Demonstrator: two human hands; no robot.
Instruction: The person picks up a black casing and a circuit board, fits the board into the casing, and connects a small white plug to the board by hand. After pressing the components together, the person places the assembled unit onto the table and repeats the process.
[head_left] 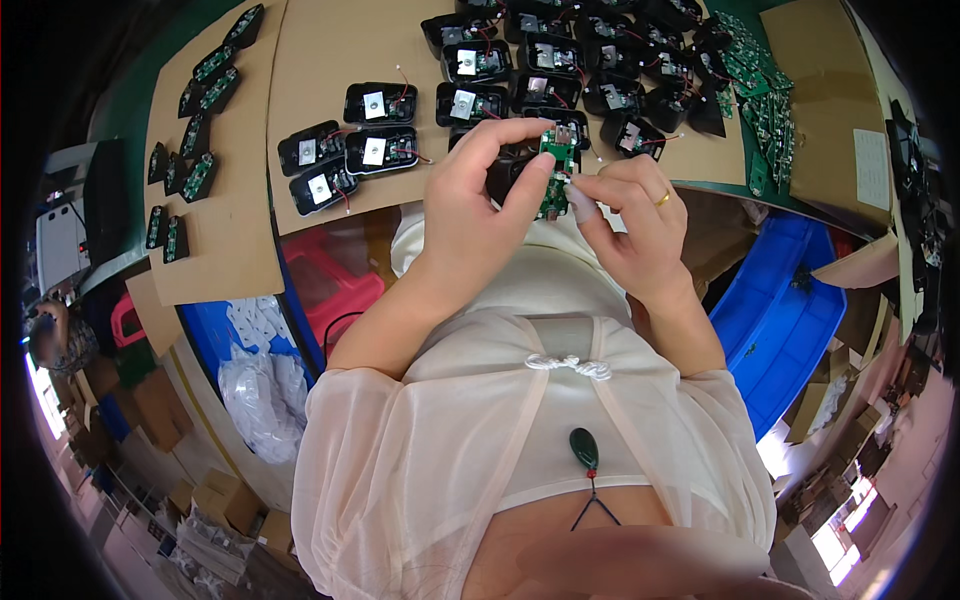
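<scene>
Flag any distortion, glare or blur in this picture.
Head view: fisheye distortion bows the blue bin near the dark rim; bright patches at far left and lower right wash out to white; the bottom centre is smeared, while the green circuit board reads fairly clear.

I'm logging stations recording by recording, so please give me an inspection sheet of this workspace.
Surface: brown cardboard sheets.
Job's things: green circuit board in hand; open black housings grouped on the cardboard.
Clutter: loose green boards heaped at right.
Hands: left hand pinches the circuit board; right hand touches its right edge, grip unclear.
Cables: thin red wires trailing from several housings.
Surroundings: blue bin at right; clear plastic bags at lower left.
</scene>
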